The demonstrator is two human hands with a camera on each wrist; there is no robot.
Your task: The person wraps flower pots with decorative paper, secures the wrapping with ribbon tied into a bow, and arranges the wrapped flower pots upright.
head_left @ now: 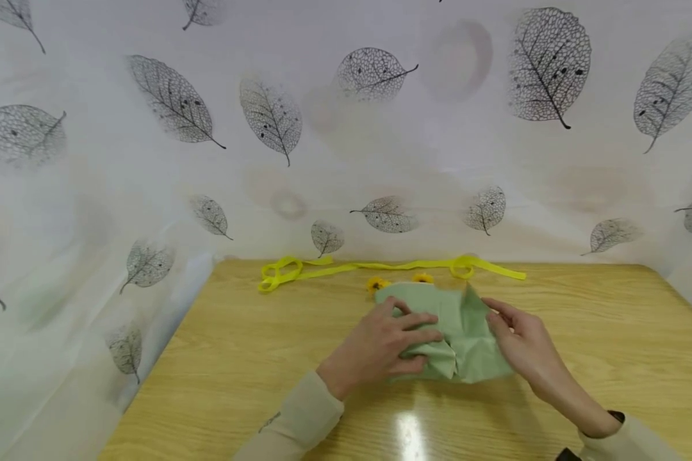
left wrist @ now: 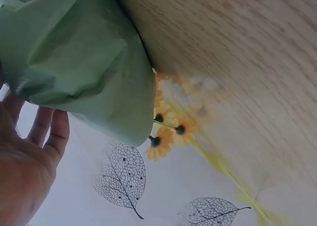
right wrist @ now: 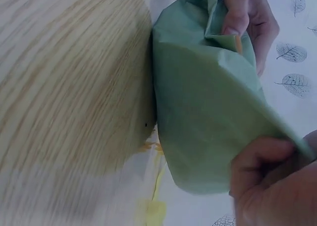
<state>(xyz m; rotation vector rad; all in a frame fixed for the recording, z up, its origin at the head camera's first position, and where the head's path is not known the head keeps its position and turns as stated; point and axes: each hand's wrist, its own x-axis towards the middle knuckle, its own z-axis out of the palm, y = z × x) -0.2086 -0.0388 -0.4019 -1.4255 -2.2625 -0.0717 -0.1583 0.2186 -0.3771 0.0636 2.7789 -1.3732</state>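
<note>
Green wrapping paper (head_left: 421,298), creased and folded over, lies on the wooden table in front of me. Yellow flowers with dark centres (head_left: 376,285) peek out past its far edge; the paper hides the rest of them. My left hand (head_left: 383,342) holds the folded paper down from the left, fingers bent over it. In the right wrist view the left thumb (right wrist: 236,24) lies against a fold. On the other side, my right hand (head_left: 525,339) pinches the paper's right edge between thumb and fingers, with that flap raised.
Along the table's back edge runs a yellow ribbon (head_left: 369,265), looped at its left and right parts. Behind the wooden table (head_left: 236,358) hangs a white cloth (head_left: 346,147) printed with dark leaves.
</note>
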